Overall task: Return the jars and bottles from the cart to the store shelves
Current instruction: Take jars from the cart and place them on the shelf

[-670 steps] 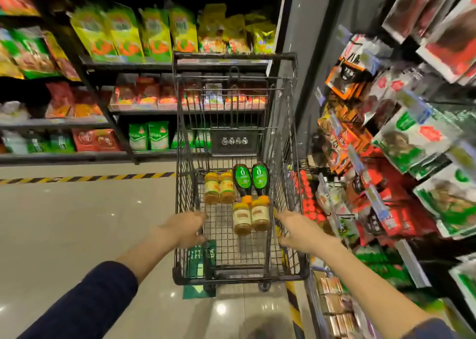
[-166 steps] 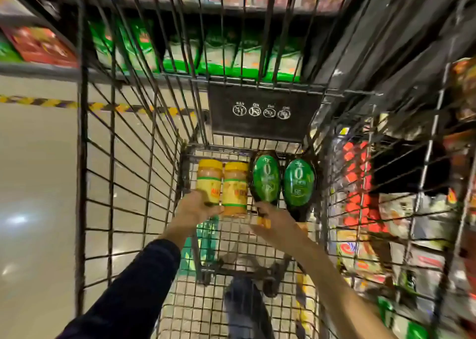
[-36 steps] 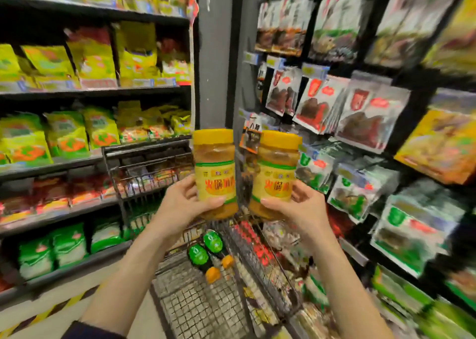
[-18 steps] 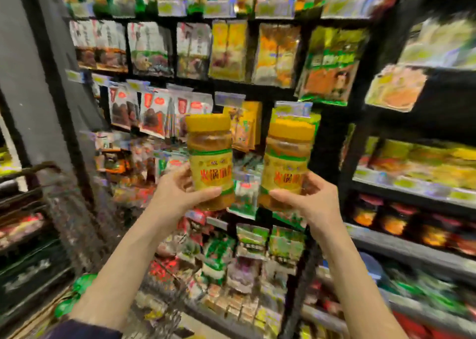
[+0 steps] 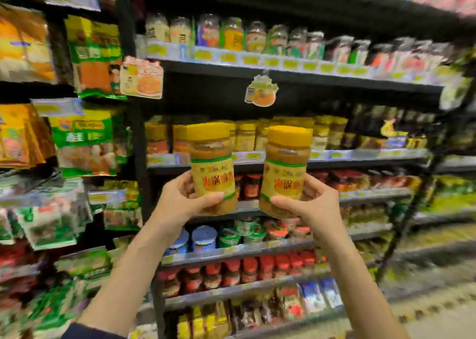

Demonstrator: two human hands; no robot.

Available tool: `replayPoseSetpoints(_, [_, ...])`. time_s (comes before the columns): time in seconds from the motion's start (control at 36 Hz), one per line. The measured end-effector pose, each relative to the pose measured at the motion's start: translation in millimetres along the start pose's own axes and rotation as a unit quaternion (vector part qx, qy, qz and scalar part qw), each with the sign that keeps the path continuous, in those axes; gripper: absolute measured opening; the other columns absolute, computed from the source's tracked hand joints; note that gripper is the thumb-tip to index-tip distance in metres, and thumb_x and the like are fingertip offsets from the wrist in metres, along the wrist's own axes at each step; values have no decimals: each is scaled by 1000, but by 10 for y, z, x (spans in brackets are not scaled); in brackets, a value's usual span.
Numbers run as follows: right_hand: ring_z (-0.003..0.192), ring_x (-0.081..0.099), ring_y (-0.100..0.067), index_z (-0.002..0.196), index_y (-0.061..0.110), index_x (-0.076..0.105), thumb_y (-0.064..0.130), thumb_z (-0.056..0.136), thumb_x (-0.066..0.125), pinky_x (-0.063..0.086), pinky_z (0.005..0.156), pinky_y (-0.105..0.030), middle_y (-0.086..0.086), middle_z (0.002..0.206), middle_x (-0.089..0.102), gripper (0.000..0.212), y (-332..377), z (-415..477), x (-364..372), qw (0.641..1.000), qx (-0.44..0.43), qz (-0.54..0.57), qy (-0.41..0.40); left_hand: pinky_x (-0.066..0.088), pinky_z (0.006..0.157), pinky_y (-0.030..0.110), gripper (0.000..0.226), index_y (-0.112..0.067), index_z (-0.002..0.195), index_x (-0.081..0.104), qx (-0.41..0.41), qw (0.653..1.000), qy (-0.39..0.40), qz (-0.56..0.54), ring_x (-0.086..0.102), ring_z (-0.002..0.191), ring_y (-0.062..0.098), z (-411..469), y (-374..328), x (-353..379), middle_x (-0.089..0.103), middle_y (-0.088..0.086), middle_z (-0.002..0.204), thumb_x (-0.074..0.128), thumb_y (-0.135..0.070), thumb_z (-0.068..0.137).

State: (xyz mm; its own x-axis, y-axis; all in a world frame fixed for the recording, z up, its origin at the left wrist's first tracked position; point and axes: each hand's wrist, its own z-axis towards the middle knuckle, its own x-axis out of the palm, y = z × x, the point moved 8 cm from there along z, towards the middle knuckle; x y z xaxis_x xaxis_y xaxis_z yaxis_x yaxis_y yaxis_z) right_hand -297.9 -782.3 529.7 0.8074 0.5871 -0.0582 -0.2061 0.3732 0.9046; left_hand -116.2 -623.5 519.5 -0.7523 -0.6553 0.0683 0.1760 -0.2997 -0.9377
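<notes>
Left grip (image 5: 180, 206) and right grip (image 5: 310, 206) each curl round the lower body of a jar, the left jar (image 5: 211, 168) and the right jar (image 5: 286, 169). Both jars are upright, side by side and apart, raised before the row of matching yellow-lidded jars (image 5: 247, 135) on the shelf (image 5: 360, 155). The low hold leaves lids and labels showing, probably for matching against that row; blur hides any free slot.
</notes>
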Motion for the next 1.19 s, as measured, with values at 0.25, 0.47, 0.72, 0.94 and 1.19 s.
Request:
replayPoseSetpoints(0.25, [85,71,-12,104,11,69,23,44,86,55,70,-24,2,91,76,64,-189,113,-1425,990,9,-39,-134,52,60,11,39,-23,93,63,-1,991,127,-34,69,74,-2,591,292,1521,74,-19,77,75,3,67])
replayPoseSetpoints(0.47, [82,71,-9,95,20,69,17,48,83,54,66,-17,10,84,75,49,-343,479,-2154,982,-6,-56,-182,54,64,13,47,-26,97,62,-21,978,201,-43,70,82,2,1260,615,2486,74,-15,84,81,-6,59])
replayPoseSetpoints(0.72, [92,70,-13,105,18,67,31,40,86,58,77,-28,6,95,75,69,-671,1230,-2736,971,-8,-59,-233,54,67,15,61,-20,111,58,-26,969,245,-32,67,86,-2,2161,880,3243,69,-9,101,81,-18,55])
replayPoseSetpoints(0.94, [93,69,-10,112,15,66,26,45,87,56,73,-22,5,98,74,71,-1006,1664,-3126,966,1,-75,-249,54,72,17,62,-21,109,58,-26,968,247,-33,66,91,1,2769,1153,3746,69,-8,102,81,-19,52])
replayPoseSetpoints(1.19, [94,69,-11,111,17,66,21,47,87,57,77,-25,5,98,74,67,-1416,2203,-3677,971,13,-73,-227,55,70,14,55,-21,110,58,-26,974,225,-26,67,90,-1,3336,1525,4400,68,-9,103,81,-9,62])
